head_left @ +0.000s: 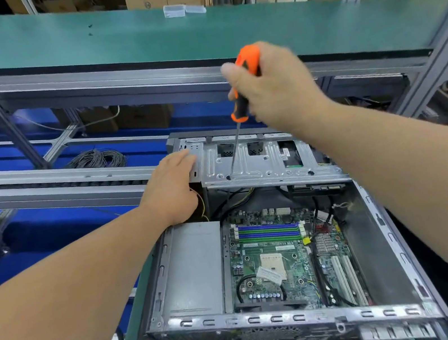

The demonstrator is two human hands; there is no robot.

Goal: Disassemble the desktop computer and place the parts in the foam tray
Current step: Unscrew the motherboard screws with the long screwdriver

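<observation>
While you are leaning over the open desktop computer (277, 264), your right hand (277, 86) is gripping the orange-and-black screwdriver (244, 86), fingers curled round its handle. You are holding the shaft tilted, with its tip touching a screw hole near the front left of the metal drive cage (257, 161). Your left hand (172, 187) is resting against the cage's left end, fingers straight and lying flat on the metal. The case is sitting on the green surface (131, 333) before you, lid off, with the motherboard (279, 261) lying inside it and the grey power supply (195, 269) just beside the board on the left. A coil of grey cable (96, 159) is lying beyond the conveyor rail, well apart from the case. Two clear plastic boxes (184, 9) are sitting on the green upper shelf (47, 42).
</observation>
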